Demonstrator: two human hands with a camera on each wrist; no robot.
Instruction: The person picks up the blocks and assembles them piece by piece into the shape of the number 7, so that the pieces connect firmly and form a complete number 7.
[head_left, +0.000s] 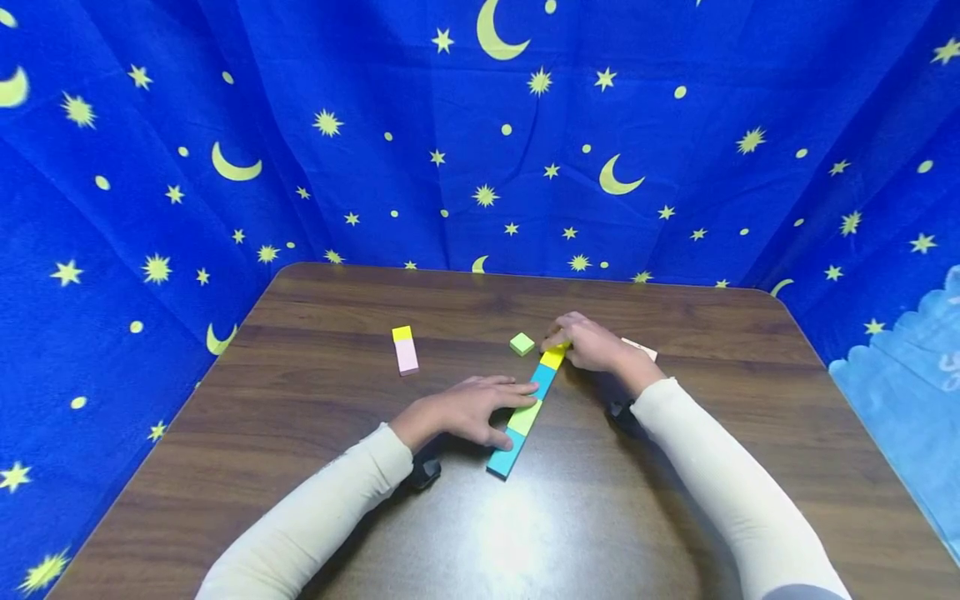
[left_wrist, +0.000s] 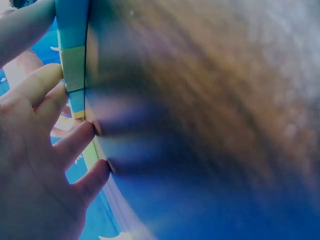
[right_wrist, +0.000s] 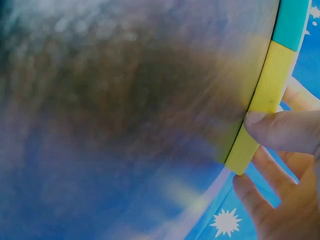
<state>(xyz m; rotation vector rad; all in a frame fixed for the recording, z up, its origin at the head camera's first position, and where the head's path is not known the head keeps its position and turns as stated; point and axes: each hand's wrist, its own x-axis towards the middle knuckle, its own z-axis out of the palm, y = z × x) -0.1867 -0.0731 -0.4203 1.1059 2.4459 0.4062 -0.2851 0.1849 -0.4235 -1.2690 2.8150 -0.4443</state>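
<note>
A straight row of flat coloured blocks runs slantwise over the table in the head view: a near blue block [head_left: 504, 460], a light green block [head_left: 523, 418], a second blue block [head_left: 545, 380] and yellow at the far end. My right hand [head_left: 592, 343] pinches the yellow block [right_wrist: 274, 75], its thumb on the near side and fingers behind and at the end. Along the row's left side lies my left hand [head_left: 468, 410], fingers spread and fairly straight. Its thumb touches the near blue block, while its fingertips reach the light green and second blue blocks.
A small green block [head_left: 521, 343] lies left of the row's far end. Farther left, a pink block [head_left: 406, 357] meets a small yellow block [head_left: 402, 333]. A whitish flat piece [head_left: 641, 349] is partly hidden behind the right wrist. A blue starry curtain [head_left: 420, 183] hangs behind the wooden table [head_left: 330, 308].
</note>
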